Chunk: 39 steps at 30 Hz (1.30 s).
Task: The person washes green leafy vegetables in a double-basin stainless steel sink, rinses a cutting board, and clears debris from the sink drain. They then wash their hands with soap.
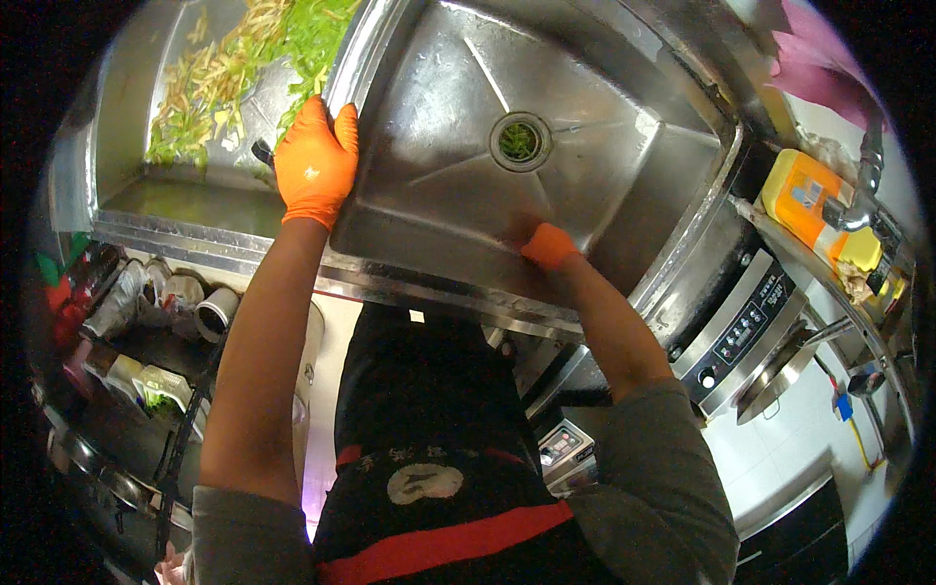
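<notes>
My left hand (pixel 314 164), in an orange glove, lies over the metal divider (pixel 358 62) between two sink basins, thumb and fingers on its top edge. A small black piece (pixel 262 153) sticks out beside this hand; whether I hold it is unclear. Shredded green and yellowish vegetables (pixel 248 66) are spread in the left basin (pixel 117 139), which has greenish water along its near side. My right hand (pixel 550 246), also gloved in orange, is inside the right basin (pixel 431 139) near its front wall. Motion blurs its fingers. Green scraps (pixel 519 141) fill the drain strainer (pixel 499 157).
Right of the sink are a control panel (pixel 742 333), a metal pan (pixel 775 380) and a yellow-orange container (pixel 808 205) near a faucet (pixel 852 212). A shelf at lower left bears wrapped items (pixel 121 296), a white cup (pixel 217 313) and white baskets (pixel 164 384).
</notes>
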Tool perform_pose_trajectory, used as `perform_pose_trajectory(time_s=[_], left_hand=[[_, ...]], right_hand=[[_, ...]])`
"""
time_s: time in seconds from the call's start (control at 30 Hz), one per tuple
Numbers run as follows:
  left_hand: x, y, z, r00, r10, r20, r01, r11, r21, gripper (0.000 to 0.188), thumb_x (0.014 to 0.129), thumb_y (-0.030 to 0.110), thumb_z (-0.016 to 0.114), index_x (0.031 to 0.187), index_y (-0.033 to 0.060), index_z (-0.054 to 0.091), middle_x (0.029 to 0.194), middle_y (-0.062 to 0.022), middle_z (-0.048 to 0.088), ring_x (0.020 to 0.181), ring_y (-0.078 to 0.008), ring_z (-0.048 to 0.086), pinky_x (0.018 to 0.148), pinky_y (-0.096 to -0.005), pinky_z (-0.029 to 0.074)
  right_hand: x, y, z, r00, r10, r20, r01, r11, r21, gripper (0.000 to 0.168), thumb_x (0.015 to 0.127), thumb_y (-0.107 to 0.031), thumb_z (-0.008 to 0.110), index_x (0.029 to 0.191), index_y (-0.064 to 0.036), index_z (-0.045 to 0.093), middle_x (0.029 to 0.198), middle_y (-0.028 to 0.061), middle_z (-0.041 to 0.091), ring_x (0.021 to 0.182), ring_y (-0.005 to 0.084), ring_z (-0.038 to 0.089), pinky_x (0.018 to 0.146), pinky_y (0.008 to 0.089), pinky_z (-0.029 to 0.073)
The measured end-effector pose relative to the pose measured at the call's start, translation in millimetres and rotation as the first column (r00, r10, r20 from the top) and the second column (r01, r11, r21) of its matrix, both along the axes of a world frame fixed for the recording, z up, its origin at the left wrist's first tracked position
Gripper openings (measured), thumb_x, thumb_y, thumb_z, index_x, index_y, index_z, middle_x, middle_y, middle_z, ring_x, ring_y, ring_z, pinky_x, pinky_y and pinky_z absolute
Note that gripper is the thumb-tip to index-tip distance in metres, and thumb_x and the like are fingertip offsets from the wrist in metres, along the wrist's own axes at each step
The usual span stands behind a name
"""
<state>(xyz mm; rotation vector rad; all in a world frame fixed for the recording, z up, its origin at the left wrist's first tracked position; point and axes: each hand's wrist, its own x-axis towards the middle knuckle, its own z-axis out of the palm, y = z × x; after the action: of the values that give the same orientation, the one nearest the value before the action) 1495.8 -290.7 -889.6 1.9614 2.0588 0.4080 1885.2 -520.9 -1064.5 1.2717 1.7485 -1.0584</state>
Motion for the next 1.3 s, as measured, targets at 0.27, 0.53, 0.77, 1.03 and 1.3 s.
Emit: perform_pose_trajectory(time_s=[0.27,0.53,0.77,1.03,1.3], left_hand=[[1,2,2,1.0,-0.004,-0.004,0.004,1.0,-0.003,0.036,0.099,0.038,0.06,0.091,0.0039,0.055,0.084,-0.0198,0.067,0.078,-0.043,0.065,0.072,-0.0528,0.051],[-8,-6,-2,1.0,0.026,-0.013,-0.026,1.0,-0.004,0.035,0.099,0.038,0.06,0.093,0.0038,0.056,0.084,-0.0196,0.067,0.078,-0.0431,0.065,0.072,-0.0528,0.051],[-4,-1,1,1.0,-0.002,-0.003,0.002,1.0,-0.023,0.034,0.099,0.038,0.061,0.096,0.0037,0.057,0.086,-0.0197,0.068,0.079,-0.0425,0.066,0.072,-0.0522,0.051],[-4,0,-5,1.0,-0.008,-0.013,0.008,1.0,0.023,0.037,0.098,0.039,0.061,0.104,0.0017,0.06,0.09,-0.0212,0.069,0.081,-0.0426,0.067,0.074,-0.051,0.052],[-4,1,4,1.0,0.019,-0.009,-0.019,0.998,-0.058,0.04,0.099,0.04,0.06,0.106,0.0008,0.061,0.091,-0.0218,0.069,0.082,-0.0429,0.067,0.075,-0.0521,0.052]], right_hand=[[-46,137,15,-0.361,-0.831,-0.424,0.784,-0.024,-0.62,0.022,0.08,-0.022,0.074,0.097,-0.008,0.074,0.082,0.0132,0.072,0.072,0.0238,0.067,0.066,0.0354,0.053],[-53,148,87,0.557,-0.792,-0.25,0.719,0.309,0.623,0.021,0.085,-0.014,0.068,0.101,-0.001,0.071,0.098,0.0196,0.072,0.093,0.0377,0.068,0.083,0.0464,0.054],[-65,135,21,0.504,-0.566,-0.652,0.845,0.166,0.509,0.024,0.087,-0.007,0.064,0.111,-0.005,0.069,0.108,0.019,0.07,0.103,0.0397,0.065,0.09,0.0463,0.052],[-38,122,17,0.843,-0.208,-0.496,0.519,0.553,0.652,0.029,0.09,-0.012,0.056,0.115,-0.007,0.069,0.118,0.0177,0.068,0.102,0.0394,0.065,0.089,0.0483,0.053],[-60,146,32,0.839,-0.317,-0.442,0.536,0.626,0.566,0.03,0.089,-0.013,0.056,0.116,-0.008,0.067,0.117,0.0193,0.068,0.105,0.0411,0.064,0.091,0.0501,0.052]])
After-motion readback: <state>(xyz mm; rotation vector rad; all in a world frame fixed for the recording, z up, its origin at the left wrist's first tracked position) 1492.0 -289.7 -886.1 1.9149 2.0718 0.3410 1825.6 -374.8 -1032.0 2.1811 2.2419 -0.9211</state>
